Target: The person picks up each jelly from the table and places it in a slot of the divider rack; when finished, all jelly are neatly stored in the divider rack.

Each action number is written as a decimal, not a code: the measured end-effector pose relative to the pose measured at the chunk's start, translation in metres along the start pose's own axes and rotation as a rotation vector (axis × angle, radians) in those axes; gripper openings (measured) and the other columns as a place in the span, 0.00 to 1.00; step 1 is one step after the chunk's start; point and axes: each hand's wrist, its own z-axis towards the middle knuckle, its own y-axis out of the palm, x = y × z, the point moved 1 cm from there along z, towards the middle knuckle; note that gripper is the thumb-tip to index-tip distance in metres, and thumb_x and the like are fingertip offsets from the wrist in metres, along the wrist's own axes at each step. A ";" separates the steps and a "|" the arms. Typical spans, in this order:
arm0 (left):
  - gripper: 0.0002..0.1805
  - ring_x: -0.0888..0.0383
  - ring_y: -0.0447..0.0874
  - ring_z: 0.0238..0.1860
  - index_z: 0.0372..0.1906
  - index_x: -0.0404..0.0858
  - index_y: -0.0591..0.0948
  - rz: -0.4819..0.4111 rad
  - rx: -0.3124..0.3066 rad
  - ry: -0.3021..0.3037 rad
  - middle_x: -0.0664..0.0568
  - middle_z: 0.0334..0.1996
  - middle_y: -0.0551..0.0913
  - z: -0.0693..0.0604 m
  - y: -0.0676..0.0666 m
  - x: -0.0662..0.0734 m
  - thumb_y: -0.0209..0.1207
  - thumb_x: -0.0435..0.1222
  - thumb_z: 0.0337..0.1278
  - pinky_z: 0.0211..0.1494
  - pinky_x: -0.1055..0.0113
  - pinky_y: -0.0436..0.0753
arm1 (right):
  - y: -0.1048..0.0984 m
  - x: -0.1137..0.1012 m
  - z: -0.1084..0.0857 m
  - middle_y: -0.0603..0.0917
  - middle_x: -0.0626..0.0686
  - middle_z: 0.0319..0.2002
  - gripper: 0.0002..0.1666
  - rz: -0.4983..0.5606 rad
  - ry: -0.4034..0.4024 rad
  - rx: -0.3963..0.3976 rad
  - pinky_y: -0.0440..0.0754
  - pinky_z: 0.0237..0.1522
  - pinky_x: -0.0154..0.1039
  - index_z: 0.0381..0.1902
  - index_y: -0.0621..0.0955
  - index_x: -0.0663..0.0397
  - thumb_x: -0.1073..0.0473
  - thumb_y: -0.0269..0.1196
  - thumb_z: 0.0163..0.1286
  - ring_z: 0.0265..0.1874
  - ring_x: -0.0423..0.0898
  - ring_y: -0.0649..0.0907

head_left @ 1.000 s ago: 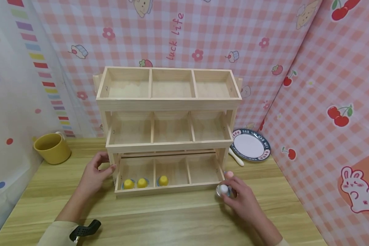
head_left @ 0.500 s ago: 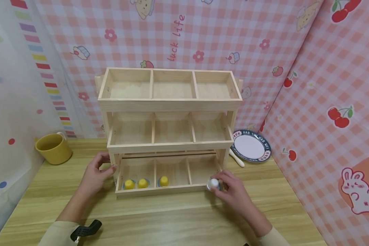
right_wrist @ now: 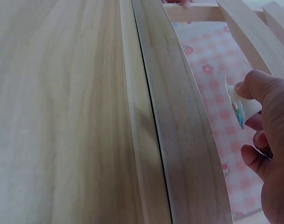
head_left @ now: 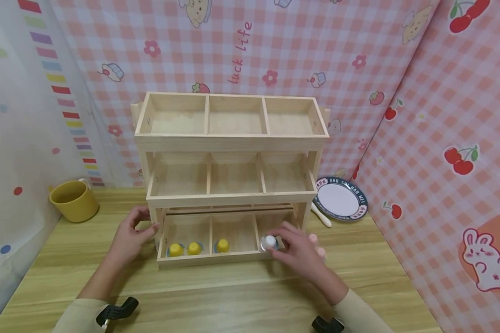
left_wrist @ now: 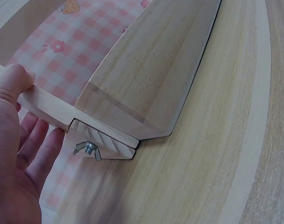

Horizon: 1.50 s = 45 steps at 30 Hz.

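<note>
A three-tier wooden rack [head_left: 233, 142] stands on the table, each tier split into three compartments. My left hand [head_left: 129, 236] grips its left side post; in the left wrist view the thumb and fingers of that hand [left_wrist: 16, 144] are around a wooden bar [left_wrist: 46, 108]. My right hand [head_left: 302, 254] pinches a small white cup [head_left: 269, 242] with a round lid over the bottom tier's right compartment, near its front edge. The right wrist view shows the white cup [right_wrist: 248, 105] between thumb and fingers. Two yellow cups [head_left: 176, 250] lie in the bottom left compartment, one yellow cup [head_left: 222, 245] in the middle.
A yellow mug [head_left: 74, 201] stands at the left. Behind the rack's right side lie a blue-rimmed plate [head_left: 338, 199] and a white handle [head_left: 321, 215]. Pink pieces [head_left: 320, 252] show just beyond my right hand. Patterned cloth walls [head_left: 425, 138] rise behind and to the right.
My right hand has carried the white cup leftward, from beside the rack's right front corner to over the bottom right compartment. My left hand has stayed on the post.
</note>
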 end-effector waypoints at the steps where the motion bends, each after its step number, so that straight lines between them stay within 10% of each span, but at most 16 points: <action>1: 0.21 0.69 0.81 0.53 0.65 0.30 0.78 -0.001 0.000 0.000 0.53 0.54 0.83 0.000 0.000 0.000 0.68 0.25 0.73 0.48 0.74 0.88 | 0.002 -0.001 0.002 0.82 0.43 0.43 0.19 0.008 0.001 -0.009 0.76 0.27 0.29 0.53 0.90 0.50 0.66 0.81 0.66 0.29 0.45 0.75; 19: 0.21 0.69 0.81 0.53 0.66 0.29 0.77 -0.001 -0.007 0.004 0.35 0.57 0.82 0.001 0.000 -0.001 0.68 0.25 0.73 0.48 0.74 0.88 | 0.032 -0.010 0.036 0.81 0.49 0.40 0.20 -0.057 -0.104 -0.094 0.75 0.27 0.31 0.55 0.90 0.56 0.62 0.81 0.66 0.29 0.36 0.71; 45: 0.21 0.70 0.80 0.53 0.66 0.28 0.77 0.020 0.000 -0.018 0.32 0.58 0.81 0.000 0.001 0.004 0.67 0.26 0.74 0.49 0.76 0.87 | 0.046 -0.010 0.055 0.92 0.52 0.49 0.18 -0.175 -0.019 -0.257 0.87 0.52 0.50 0.55 0.90 0.57 0.58 0.78 0.70 0.49 0.53 0.87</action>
